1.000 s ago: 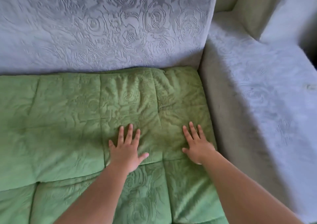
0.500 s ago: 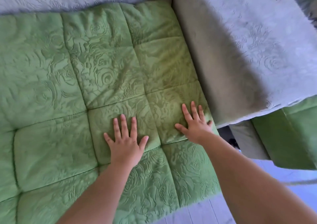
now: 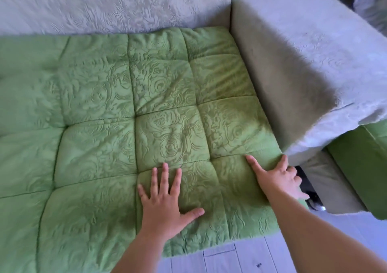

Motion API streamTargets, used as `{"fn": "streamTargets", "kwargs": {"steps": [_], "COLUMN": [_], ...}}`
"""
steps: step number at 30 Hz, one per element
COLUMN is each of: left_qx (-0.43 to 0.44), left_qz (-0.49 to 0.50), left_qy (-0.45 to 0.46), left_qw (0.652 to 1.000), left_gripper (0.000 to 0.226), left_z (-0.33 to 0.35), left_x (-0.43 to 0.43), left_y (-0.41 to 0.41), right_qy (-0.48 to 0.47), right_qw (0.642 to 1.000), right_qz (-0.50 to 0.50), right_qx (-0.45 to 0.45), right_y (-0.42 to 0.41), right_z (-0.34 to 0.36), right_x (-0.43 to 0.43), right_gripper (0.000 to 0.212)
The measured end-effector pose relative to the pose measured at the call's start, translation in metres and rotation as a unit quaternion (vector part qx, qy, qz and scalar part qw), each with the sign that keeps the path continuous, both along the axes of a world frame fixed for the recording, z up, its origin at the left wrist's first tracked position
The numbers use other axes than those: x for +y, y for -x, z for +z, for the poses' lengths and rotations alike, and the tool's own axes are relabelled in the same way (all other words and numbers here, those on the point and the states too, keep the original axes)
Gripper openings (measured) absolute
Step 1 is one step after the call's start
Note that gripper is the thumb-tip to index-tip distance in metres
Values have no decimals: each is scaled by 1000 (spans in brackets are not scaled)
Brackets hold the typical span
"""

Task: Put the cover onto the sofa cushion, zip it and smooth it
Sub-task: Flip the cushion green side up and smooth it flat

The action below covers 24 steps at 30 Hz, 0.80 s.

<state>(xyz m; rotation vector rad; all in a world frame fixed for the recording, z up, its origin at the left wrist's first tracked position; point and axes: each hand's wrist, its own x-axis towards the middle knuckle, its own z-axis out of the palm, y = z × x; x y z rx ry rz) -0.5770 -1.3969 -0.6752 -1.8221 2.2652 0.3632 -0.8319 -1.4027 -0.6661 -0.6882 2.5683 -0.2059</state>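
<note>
One green covered cushion (image 3: 104, 105) fills the sofa seat. Two hands rest near its front right corner. The left hand (image 3: 165, 201) lies flat, fingers spread. The right hand (image 3: 278, 178) has its thumb spread and its outer fingers bent over the right edge beside one grey armrest (image 3: 293, 63); I cannot tell whether they grip. Bare floor (image 3: 240, 258) lies in front.

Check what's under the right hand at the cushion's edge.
Under the right hand lies the green cover. Its fingers bend over the side into the dark gap beside the grey armrest; their tips, and any zip there, are hidden.
</note>
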Motion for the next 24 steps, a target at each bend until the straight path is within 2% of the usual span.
{"fn": "streamTargets", "kwargs": {"steps": [1,2,6,7,9,12,15,17,19,22,24], "left_qx": [-13,-19,-7,-10,-9,-10,-48,-80,-72,-46,-14], "left_qz": [-10,-25,-35,-35,-68,-139,-146,-113,-51,-128,-203], "left_qy": [-8,27,97,77,121,140,143,146,140,191,216], "left_qw": [1000,999,995,996,990,980,978,980,986,972,955], "left_gripper": [119,123,117,112,113,128,126,105,68,34,25], "left_z": [1,-5,-9,-14,-22,-34,-45,-35,-15,-13,2], "left_x": [-2,-5,9,16,33,54,80,89,90,87,93], "left_y": [-1,0,-6,-8,-19,-41,-55,-43,-22,-29,-42], "right_qy": [-3,5,50,50,92,111,150,166,167,154,143], "right_qw": [1000,1000,999,998,995,991,984,981,980,978,974], "right_qz": [0,0,13,21,40,67,90,96,109,142,173], "right_qx": [0,0,18,21,14,-23,-21,-7,6,18,31], "right_y": [7,12,16,18,23,39,48,48,47,49,55], "right_z": [0,-1,-9,-11,-12,-17,-31,-31,-28,-16,1], "right_x": [3,5,16,16,23,19,22,27,33,44,47], "right_gripper": [126,128,125,125,125,117,98,84,77,68,64]}}
